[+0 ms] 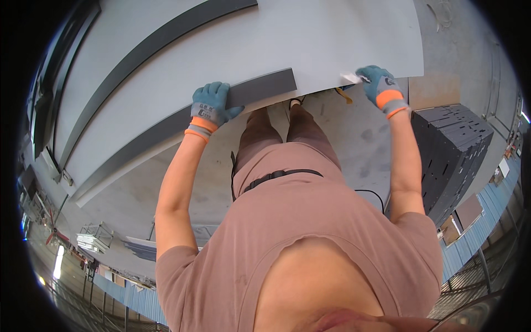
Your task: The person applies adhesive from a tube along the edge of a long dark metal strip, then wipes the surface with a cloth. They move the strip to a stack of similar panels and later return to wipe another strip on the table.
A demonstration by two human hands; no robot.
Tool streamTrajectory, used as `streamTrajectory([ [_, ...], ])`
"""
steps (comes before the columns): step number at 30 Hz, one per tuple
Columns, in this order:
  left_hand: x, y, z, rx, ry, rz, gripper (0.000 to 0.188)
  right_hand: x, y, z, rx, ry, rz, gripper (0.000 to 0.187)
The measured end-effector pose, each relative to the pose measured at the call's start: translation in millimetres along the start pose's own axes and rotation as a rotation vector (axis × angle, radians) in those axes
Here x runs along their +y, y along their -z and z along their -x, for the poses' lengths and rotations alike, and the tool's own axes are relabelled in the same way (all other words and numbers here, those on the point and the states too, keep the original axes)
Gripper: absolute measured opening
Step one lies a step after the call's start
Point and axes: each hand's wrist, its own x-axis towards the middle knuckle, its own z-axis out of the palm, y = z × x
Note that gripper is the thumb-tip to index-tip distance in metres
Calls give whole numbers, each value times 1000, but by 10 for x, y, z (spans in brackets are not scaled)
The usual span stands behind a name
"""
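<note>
A long dark grey strip [265,88] lies along the near edge of a large pale grey panel [354,39]. My left hand [211,104], in a blue and grey glove with an orange cuff, spans this strip near its right end, fingers over the far side and thumb at the near side. To the right, beside the panel's near edge, my gloved right hand [380,83] is closed around a small whitish thing [350,78]. Motion smears that thing, so its kind is unclear. Farther back on the panel lies a second dark grey strip [166,36].
A tall stack of dark grey pieces [453,130] stands to my right, with a brown board [434,91] behind it. A yellow strap-like thing [344,96] hangs under the panel's near edge. A black cable [371,192] is near my right side. A rack [95,238] stands at the left.
</note>
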Motion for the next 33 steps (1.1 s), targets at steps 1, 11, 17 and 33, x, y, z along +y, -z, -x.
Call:
streamTrajectory([
  [1,-5,-14,-30,-18,7,-2,75,-140,-83,19,178,57,-70,30],
  [11,-5,80,-130,-161,20,1,77,-2314,-1107,43,388,558,-199,38],
  [17,129,305,-97,-273,84,-10,74,614,-1053,824,641,-178,-82,33],
  [33,196,230,176,48,37,-19,64,-2432,170,-1003,441,49,428,67],
])
